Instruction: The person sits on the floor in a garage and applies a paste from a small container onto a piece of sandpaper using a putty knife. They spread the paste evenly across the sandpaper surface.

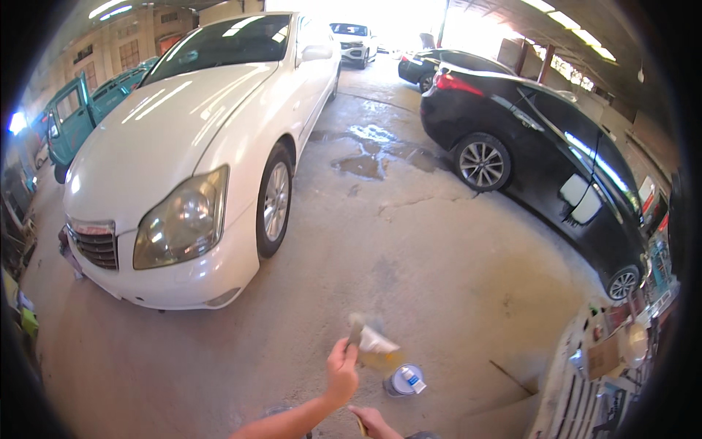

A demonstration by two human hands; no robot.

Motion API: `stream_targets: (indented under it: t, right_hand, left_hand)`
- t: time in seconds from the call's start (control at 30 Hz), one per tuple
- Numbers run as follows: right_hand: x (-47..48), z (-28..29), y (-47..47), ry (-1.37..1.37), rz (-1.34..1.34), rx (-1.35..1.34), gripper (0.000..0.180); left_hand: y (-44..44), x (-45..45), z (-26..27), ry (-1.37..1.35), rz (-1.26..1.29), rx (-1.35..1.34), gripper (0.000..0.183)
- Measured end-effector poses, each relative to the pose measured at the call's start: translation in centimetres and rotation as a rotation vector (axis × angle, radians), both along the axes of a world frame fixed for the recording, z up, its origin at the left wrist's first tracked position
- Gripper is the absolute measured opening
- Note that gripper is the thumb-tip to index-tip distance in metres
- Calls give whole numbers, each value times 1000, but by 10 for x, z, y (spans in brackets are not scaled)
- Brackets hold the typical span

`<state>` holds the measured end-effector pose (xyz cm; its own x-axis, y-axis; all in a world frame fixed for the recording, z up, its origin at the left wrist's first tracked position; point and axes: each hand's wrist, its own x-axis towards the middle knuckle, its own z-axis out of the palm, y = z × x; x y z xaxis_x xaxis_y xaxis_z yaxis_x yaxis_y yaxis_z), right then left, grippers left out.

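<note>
My left hand reaches out over the concrete floor and grips a flat plate or scraper at its edge. Motion blur hides its exact kind; a whitish area and a yellowish smear show at its right side. Lower down, my right hand is closed around a tool with a yellowish handle, whose other end I cannot make out. A round can stands on the floor to the right of both hands. On its lid lies a white and blue tube.
A white car stands ahead on the left. To the right is a black car with a whitish patch on its side. A slatted surface at lower right bears cardboard and clutter. Puddles wet the floor between the cars.
</note>
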<state>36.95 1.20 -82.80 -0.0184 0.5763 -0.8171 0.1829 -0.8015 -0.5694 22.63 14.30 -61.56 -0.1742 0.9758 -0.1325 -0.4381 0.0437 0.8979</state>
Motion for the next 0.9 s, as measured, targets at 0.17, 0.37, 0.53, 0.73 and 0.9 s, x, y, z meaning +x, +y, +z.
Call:
stream_targets:
  t: [0.17,0.37,0.53,0.73,0.9]
  right_hand:
    - [67,221,-78,181,416,-147,88]
    - [71,411,-62,-206,394,-2,70]
    - [82,486,-68,-303,436,70,57]
    - [92,484,-120,-395,483,15,47]
    - [78,471,-184,-457,547,-130,46]
  left_hand:
    - [-76,-70,97,102,86,-214,24]
    - [-182,-142,337,487,239,-370,39]
    - [-245,-158,448,538,379,-286,43]
    - [-275,-164,500,-40,326,-130,20]
    - [-291,-204,535,-175,256,-8,20]
